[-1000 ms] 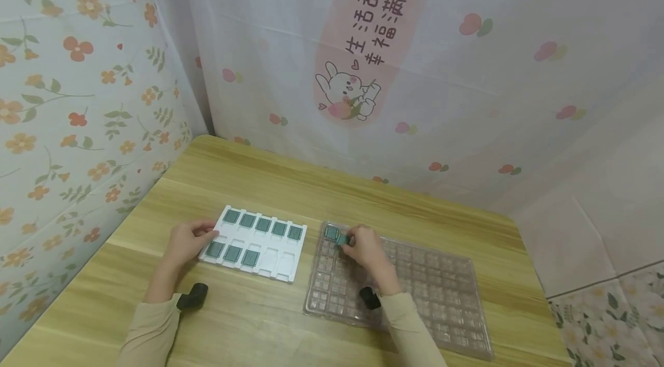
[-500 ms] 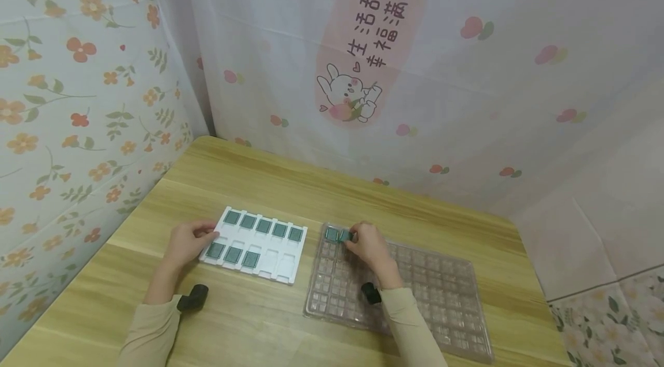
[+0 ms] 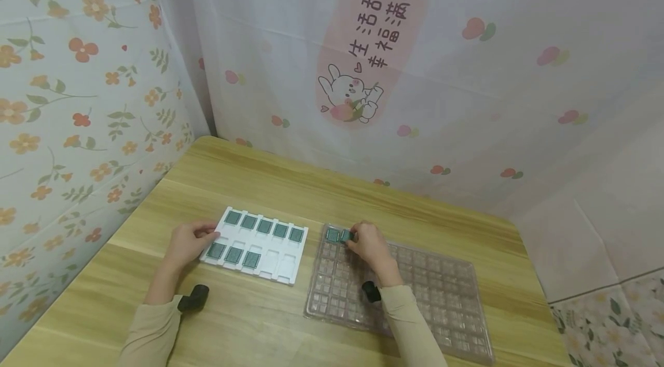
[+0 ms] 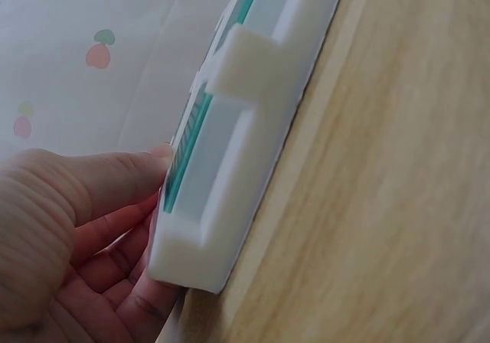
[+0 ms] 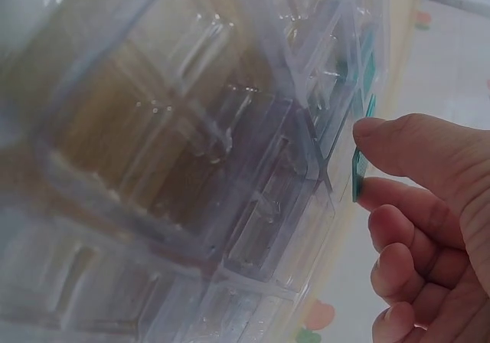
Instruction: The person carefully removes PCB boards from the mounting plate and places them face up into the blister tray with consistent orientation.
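Observation:
My left hand (image 3: 191, 243) grips the left edge of a white plastic tray (image 3: 254, 240) on the table. In the left wrist view, the thumb lies on the tray's rim and the other fingers are below it. Green square circuit chips (image 3: 264, 226) fill the tray's back row, and several more lie in its front row. My right hand (image 3: 369, 246) pinches one green chip (image 5: 357, 173) between thumb and index finger, at the clear plastic tray's (image 3: 339, 286) back row. Another green chip (image 3: 332, 234) sits in the corner pocket just left of it.
The two trays lie side by side on a wooden table (image 3: 249, 321) with a gap between them. A black wrist mount (image 3: 194, 298) is on the left wrist. Patterned curtains (image 3: 259, 67) hang behind and to the left.
The pinched chip has shifted slightly right and back, beside the corner chip, with my right hand moving along. My left hand keeps its grip on the white tray.

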A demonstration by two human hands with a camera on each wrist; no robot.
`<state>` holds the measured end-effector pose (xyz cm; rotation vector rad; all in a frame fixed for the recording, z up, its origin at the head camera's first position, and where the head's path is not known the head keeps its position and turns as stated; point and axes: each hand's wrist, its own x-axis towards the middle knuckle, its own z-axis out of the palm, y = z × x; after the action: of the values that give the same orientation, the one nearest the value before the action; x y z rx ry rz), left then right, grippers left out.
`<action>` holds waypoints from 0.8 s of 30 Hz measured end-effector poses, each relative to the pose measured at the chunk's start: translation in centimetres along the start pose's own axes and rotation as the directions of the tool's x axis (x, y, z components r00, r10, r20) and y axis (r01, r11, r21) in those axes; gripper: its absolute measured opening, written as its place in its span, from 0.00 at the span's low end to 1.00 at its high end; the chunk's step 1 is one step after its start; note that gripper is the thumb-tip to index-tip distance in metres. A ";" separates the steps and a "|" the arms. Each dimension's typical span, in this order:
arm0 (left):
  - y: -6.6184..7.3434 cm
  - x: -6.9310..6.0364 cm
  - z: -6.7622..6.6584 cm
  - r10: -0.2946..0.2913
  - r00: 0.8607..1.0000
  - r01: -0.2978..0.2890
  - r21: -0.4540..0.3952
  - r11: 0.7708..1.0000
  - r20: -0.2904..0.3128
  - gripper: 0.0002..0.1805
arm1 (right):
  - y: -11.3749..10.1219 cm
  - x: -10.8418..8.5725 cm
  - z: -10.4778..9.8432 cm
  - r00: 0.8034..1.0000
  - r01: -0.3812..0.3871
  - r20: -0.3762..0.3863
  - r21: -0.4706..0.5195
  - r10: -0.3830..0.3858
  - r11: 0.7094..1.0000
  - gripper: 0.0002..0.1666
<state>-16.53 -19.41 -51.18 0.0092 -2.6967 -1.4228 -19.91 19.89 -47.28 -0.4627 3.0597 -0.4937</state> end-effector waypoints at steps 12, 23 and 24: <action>0.0 0.0 0.0 -0.031 1.000 0.031 0.005 1.000 0.004 0.13 | 0.2 0.1 0.2 0.999 0.040 -0.008 -0.052 -0.041 0.998 0.13; 0.0 0.0 0.1 -0.037 0.999 0.037 0.007 0.999 0.005 0.14 | 0.3 0.1 0.5 0.990 0.113 -0.067 -0.152 -0.124 0.982 0.12; 0.0 0.0 0.1 -0.036 0.999 0.036 0.006 0.999 0.004 0.14 | 0.3 0.1 0.5 0.990 0.114 -0.069 -0.158 -0.127 0.981 0.12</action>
<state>-16.51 -19.34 -51.23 0.0553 -2.7174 -1.4262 -20.02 19.98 -47.88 -0.6519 3.1738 -0.2849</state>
